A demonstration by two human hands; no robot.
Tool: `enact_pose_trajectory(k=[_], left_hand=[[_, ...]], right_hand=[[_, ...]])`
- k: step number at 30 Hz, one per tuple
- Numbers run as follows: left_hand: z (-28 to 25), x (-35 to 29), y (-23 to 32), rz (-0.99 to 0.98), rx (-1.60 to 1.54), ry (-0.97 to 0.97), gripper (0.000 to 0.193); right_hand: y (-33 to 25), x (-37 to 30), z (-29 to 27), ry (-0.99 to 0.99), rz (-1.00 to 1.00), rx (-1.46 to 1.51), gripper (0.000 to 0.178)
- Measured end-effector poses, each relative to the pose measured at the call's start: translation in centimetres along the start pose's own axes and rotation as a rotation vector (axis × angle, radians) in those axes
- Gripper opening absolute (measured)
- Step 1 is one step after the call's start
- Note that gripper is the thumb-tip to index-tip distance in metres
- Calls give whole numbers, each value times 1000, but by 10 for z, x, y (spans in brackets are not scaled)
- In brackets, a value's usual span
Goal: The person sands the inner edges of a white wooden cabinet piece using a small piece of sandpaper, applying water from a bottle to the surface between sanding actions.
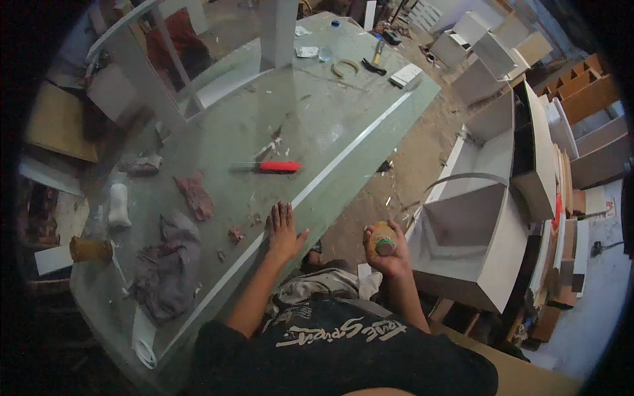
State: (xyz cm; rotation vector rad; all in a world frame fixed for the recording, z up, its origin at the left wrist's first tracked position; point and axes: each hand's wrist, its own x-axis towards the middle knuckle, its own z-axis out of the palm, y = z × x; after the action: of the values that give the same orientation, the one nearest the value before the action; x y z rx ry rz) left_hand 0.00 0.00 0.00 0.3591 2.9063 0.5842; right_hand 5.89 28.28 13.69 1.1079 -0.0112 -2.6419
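A yellowish bottle [380, 237] sits in the right hand [394, 263], fingers curled around it; the left hand [284, 236] lies flat, palm down on the surface [350, 171] across a white strip [356, 144], a red-handled tool [279, 167] ahead.

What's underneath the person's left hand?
A white strip along the greenish tabletop shows on either side of the left hand, so it appears to run beneath. Whatever lies directly under the palm and fingers is covered; firm contact can't be confirmed.

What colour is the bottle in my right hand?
The bottle is amber-yellow, green-ringed at one end, best seen in the head view.
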Motion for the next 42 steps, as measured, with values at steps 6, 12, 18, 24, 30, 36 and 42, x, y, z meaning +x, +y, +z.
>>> enact_pose_trajectory(k=[6, 12, 18, 24, 30, 36, 42], left_hand=[[4, -14, 29, 62, -36, 35, 96], [7, -14, 37, 40, -30, 66, 91], [3, -34, 35, 105, -214, 79, 88], [-4, -45, 42, 126, -347, 44, 87], [7, -27, 53, 120, -392, 172, 88], [30, 22, 69, 35, -282, 239, 87], [29, 80, 120, -220, -253, 333, 84]], right_hand=[[-1, -21, -10, 146, -76, -16, 39], [6, -11, -9, 107, -5, -38, 43], [30, -13, 18, 70, 73, -72, 41], [35, 13, 20, 50, 150, -186, 43], [18, 47, 56, 37, 418, -140, 54], [-28, 145, 118, -94, 592, -235, 53], [-101, 293, 169, -124, 686, -258, 55]])
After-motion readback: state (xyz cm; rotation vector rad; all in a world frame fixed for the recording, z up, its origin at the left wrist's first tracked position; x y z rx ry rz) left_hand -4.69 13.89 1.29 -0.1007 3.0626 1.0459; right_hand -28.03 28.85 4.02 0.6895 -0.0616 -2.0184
